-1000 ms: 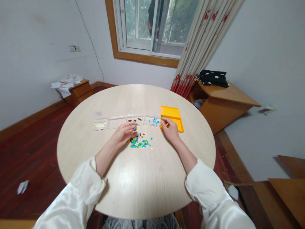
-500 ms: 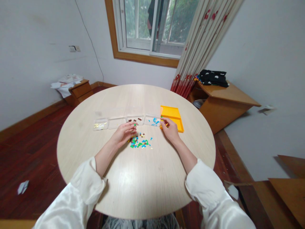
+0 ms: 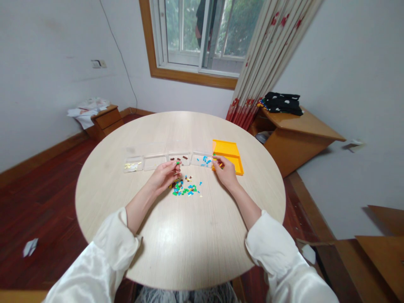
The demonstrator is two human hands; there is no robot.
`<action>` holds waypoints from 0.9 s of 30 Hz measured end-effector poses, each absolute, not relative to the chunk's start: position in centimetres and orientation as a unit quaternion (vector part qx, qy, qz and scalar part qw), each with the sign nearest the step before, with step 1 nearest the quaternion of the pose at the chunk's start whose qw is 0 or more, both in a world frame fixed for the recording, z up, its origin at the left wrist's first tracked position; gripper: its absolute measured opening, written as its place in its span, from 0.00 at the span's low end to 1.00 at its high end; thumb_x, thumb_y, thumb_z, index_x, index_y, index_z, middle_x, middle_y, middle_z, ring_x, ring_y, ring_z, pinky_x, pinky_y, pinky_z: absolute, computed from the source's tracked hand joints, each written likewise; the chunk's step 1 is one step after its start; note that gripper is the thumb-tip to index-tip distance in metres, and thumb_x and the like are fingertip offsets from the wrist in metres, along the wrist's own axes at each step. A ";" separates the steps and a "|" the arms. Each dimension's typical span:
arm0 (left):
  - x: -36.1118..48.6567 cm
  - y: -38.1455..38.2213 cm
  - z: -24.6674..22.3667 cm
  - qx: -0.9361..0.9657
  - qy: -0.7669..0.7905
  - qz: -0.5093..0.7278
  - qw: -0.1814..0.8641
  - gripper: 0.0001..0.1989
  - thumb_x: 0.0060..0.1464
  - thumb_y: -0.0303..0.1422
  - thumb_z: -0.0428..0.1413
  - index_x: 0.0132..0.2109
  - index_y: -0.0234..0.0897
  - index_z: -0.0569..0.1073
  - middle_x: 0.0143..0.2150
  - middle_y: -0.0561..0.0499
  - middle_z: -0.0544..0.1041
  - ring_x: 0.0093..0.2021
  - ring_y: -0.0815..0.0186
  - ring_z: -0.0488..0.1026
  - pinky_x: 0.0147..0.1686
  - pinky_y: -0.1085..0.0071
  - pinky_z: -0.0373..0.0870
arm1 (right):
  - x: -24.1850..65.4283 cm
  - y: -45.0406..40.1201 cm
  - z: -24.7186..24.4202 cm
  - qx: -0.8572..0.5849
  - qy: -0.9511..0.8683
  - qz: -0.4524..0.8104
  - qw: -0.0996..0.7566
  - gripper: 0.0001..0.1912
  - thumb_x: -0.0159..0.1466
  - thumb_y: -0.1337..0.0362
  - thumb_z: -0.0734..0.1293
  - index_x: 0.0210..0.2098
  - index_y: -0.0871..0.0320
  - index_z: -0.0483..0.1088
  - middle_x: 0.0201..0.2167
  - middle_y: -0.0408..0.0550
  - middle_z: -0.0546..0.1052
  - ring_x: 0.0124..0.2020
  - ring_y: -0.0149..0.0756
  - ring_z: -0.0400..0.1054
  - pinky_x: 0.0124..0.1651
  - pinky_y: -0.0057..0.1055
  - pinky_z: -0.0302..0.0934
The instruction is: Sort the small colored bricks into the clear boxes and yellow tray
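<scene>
My left hand (image 3: pixel 164 176) pinches a small green building brick (image 3: pixel 178 163) between its fingertips, just above the mixed pile of tiny bricks (image 3: pixel 186 190) in green, blue, brown and yellow. My right hand (image 3: pixel 226 171) is closed at the left side of the yellow open box (image 3: pixel 228 147), with a speck of green at its fingertips. Between the hands stand clear boxes. One clear box (image 3: pixel 202 164) holds blue bricks, and another clear box (image 3: pixel 186 155) holds brown ones, partly hidden by my left hand.
Farther left, a clear box (image 3: pixel 133 170) holds pale yellow pieces, beside another clear box (image 3: pixel 154 169). Everything stands on a round pale wooden table (image 3: pixel 176 240). Behind it are a window and a curtain (image 3: pixel 261 54); a tilted wooden cabinet (image 3: pixel 287 143) is at the right.
My left hand's fingertips have shifted slightly left and up, the green brick still in them. My right hand has stayed almost still.
</scene>
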State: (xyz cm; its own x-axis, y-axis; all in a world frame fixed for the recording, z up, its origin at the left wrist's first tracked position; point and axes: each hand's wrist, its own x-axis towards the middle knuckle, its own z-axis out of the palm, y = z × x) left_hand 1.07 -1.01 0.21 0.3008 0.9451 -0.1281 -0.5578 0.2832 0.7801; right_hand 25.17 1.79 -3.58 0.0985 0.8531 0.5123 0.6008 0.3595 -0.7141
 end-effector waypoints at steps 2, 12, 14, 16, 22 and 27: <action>1.1 -1.0 0.2 0.318 0.303 0.508 0.741 0.10 0.40 0.30 0.65 0.31 0.29 0.74 0.23 0.55 0.68 0.25 0.74 0.66 0.32 0.75 0.68 | 25.2 1.8 -3.6 -0.551 -0.661 0.128 0.493 0.15 0.58 0.60 0.60 0.38 0.60 0.74 0.27 0.48 0.74 0.26 0.33 0.63 0.34 0.31 0.60; 1.1 -0.9 -0.2 0.318 0.297 0.510 0.742 0.12 0.40 0.31 0.66 0.27 0.29 0.71 0.21 0.55 0.66 0.24 0.75 0.65 0.30 0.76 0.67 | 25.1 1.7 -3.5 -0.551 -0.659 0.132 0.494 0.16 0.58 0.59 0.60 0.38 0.60 0.74 0.26 0.47 0.73 0.26 0.33 0.63 0.34 0.31 0.60; 1.1 -0.8 -0.1 0.318 0.298 0.511 0.741 0.12 0.40 0.31 0.66 0.27 0.29 0.71 0.21 0.55 0.66 0.23 0.75 0.64 0.29 0.76 0.67 | 25.1 1.7 -3.5 -0.551 -0.661 0.131 0.492 0.16 0.58 0.59 0.60 0.38 0.60 0.74 0.26 0.47 0.73 0.26 0.33 0.63 0.34 0.31 0.60; 1.1 -0.8 -0.1 0.319 0.300 0.512 0.739 0.12 0.40 0.31 0.66 0.27 0.29 0.71 0.21 0.55 0.66 0.23 0.75 0.64 0.30 0.76 0.67 | 25.1 1.8 -3.5 -0.548 -0.663 0.131 0.492 0.16 0.58 0.59 0.60 0.38 0.60 0.74 0.26 0.47 0.73 0.26 0.33 0.63 0.34 0.31 0.60; 1.0 -0.9 -0.1 0.319 0.301 0.511 0.739 0.10 0.41 0.29 0.65 0.28 0.29 0.72 0.22 0.54 0.67 0.24 0.75 0.65 0.30 0.76 0.67 | 25.2 1.8 -3.7 -0.550 -0.663 0.131 0.490 0.16 0.58 0.60 0.60 0.38 0.60 0.74 0.26 0.47 0.74 0.26 0.33 0.63 0.34 0.32 0.60; 1.1 -0.9 0.0 0.310 0.302 0.520 0.737 0.10 0.38 0.28 0.66 0.29 0.29 0.73 0.23 0.54 0.69 0.24 0.75 0.66 0.30 0.77 0.67 | 25.2 1.7 -3.5 -0.550 -0.665 0.130 0.488 0.15 0.58 0.60 0.60 0.39 0.60 0.74 0.26 0.47 0.74 0.26 0.33 0.63 0.34 0.31 0.60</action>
